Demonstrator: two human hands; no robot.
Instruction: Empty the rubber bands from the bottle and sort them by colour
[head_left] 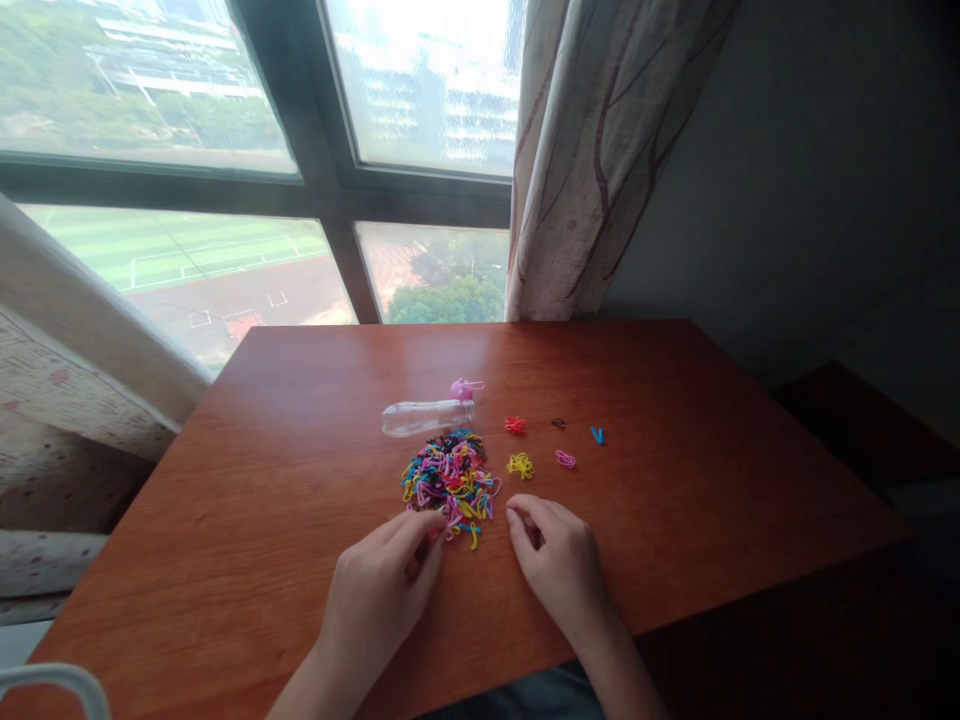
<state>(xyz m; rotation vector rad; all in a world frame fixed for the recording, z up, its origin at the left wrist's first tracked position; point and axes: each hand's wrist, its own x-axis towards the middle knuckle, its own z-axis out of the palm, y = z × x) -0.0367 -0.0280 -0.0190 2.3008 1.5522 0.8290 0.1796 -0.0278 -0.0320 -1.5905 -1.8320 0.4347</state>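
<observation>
Table [300,480] reddish-brown wood. Band pile [450,477] multicoloured: pink, yellow, blue, black. Small heaps: red [514,425], yellow [520,465], pink [565,459], blue [597,434]. Bottle [426,416] clear, cap [463,388] pink. Curtain [592,150] cream, maroon lines.

Daylight pours through the window [225,120] in the upper left, overexposed and hazy, laying a soft sheen on the far surface [337,400], while the wall [825,180] at right sinks into dim shadow and frame edges bend outward.
</observation>
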